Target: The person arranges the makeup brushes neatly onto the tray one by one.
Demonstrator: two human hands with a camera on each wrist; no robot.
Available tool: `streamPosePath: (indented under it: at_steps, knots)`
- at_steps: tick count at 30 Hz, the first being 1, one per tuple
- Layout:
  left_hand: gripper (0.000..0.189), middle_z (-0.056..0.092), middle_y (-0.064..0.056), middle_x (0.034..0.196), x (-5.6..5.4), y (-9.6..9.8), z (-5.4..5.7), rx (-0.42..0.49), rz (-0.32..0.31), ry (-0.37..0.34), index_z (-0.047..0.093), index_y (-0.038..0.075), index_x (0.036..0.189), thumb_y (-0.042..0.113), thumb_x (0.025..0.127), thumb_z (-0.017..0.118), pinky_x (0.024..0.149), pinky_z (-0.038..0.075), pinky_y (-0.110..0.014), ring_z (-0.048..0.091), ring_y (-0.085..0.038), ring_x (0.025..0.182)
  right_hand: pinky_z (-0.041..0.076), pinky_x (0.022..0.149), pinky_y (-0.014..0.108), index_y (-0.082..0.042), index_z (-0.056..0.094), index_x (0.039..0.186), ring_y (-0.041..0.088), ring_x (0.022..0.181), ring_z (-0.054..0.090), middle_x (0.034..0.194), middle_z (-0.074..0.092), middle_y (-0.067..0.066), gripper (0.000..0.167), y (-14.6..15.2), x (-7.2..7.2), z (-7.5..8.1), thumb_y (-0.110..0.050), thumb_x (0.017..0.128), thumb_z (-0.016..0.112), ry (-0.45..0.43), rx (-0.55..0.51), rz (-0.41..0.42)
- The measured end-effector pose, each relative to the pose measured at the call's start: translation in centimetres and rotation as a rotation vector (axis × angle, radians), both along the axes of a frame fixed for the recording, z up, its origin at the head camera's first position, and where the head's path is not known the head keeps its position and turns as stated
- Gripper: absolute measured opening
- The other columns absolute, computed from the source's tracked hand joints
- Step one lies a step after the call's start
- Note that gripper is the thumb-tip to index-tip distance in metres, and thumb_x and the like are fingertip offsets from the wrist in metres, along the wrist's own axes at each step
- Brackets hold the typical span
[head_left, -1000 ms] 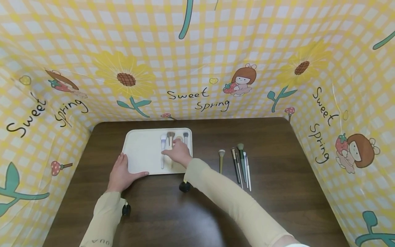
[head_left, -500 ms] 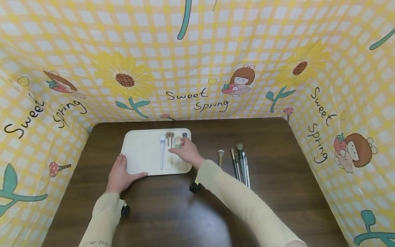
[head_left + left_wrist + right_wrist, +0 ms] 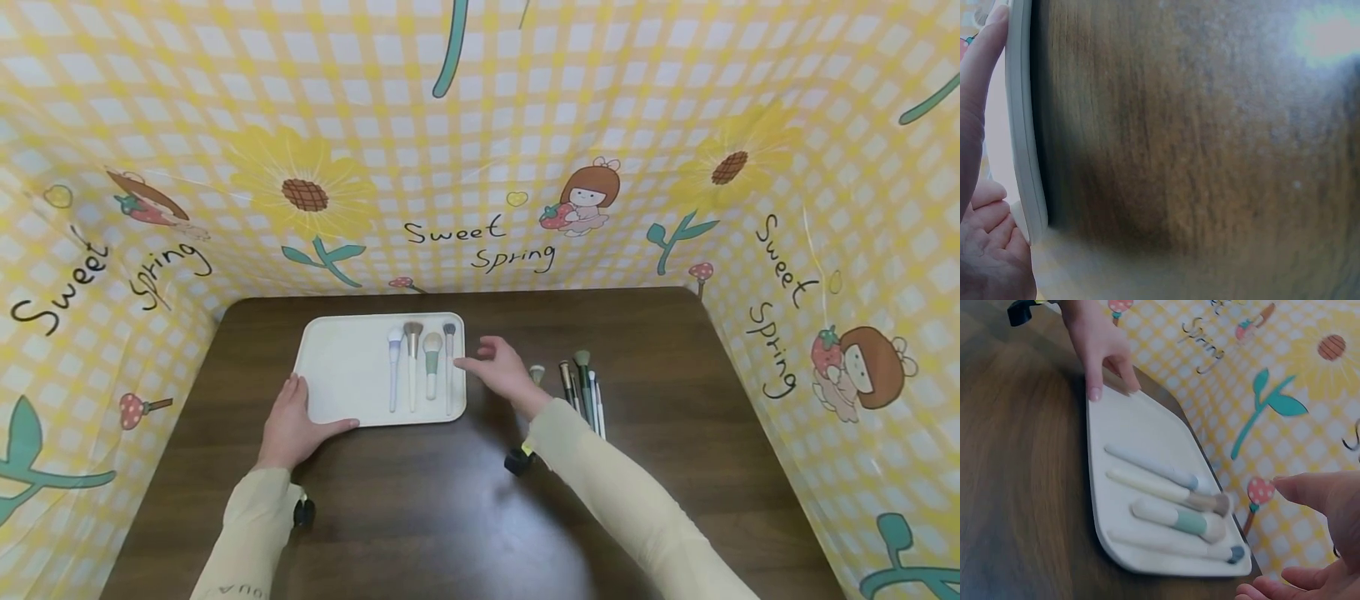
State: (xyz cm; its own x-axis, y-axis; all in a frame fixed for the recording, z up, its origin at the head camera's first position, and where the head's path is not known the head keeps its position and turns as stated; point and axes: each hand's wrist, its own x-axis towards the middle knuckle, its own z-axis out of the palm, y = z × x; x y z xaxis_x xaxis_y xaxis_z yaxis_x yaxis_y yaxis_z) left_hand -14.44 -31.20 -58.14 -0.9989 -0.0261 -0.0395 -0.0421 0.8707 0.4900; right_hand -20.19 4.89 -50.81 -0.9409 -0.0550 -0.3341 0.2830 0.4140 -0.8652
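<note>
A white tray (image 3: 333, 367) lies on the dark wooden table. On its right half several makeup brushes lie side by side: a pale lilac one (image 3: 393, 375), one with a brown head and cream handle (image 3: 412, 367), a short one with a green band (image 3: 431, 367) and a slim dark-tipped one (image 3: 449, 367). My left hand (image 3: 292, 425) holds the tray's near left corner, thumb along the near edge (image 3: 1018, 125), fingers at the left side. Just off the tray's right edge, my right hand (image 3: 501, 372) hovers with thumb and fingers apart, holding nothing.
Right of the tray, several more brushes lie on the table, among them one with a green head (image 3: 582, 358) and a white-handled one (image 3: 598, 408). Another brush (image 3: 537, 372) is partly hidden behind the right hand. Checked yellow cloth (image 3: 480, 150) surrounds the table.
My right hand has let go of the brushes and moved right, off the tray. The green-banded and slim brushes now show fully. My left hand has stayed at the tray.
</note>
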Motion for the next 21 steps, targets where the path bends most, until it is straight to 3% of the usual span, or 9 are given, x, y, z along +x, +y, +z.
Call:
streamPosePath:
  at_steps: [11, 21]
  knots:
    - [0.141, 0.013, -0.042, 0.157, -0.2, -0.1, -0.2, -0.003, 0.002, -0.011, 0.018, -0.021, 0.151, 0.072, 0.067, 0.082, 0.114, 0.022, -0.064, 0.015, -0.053, 0.147, 0.041, 0.108, 0.053, -0.007, 0.044, 0.150, 0.034, 0.132, 0.050, 0.145, 0.053, 0.015, 0.078, 4.9, 1.6, -0.4, -0.042, 0.089, 0.079, -0.002, -0.051, -0.056]
    - [0.141, 0.014, -0.042, 0.157, 0.0, 0.0, -0.2, 0.002, -0.001, -0.004, 0.018, -0.022, 0.150, 0.071, 0.067, 0.083, 0.114, 0.023, -0.064, 0.016, -0.053, 0.147, 0.049, 0.100, 0.051, 0.000, 0.044, 0.149, 0.035, 0.125, 0.056, 0.139, 0.056, 0.020, 0.076, 7.9, 3.2, -2.3, -0.035, 0.091, 0.079, 0.073, 0.014, -0.059]
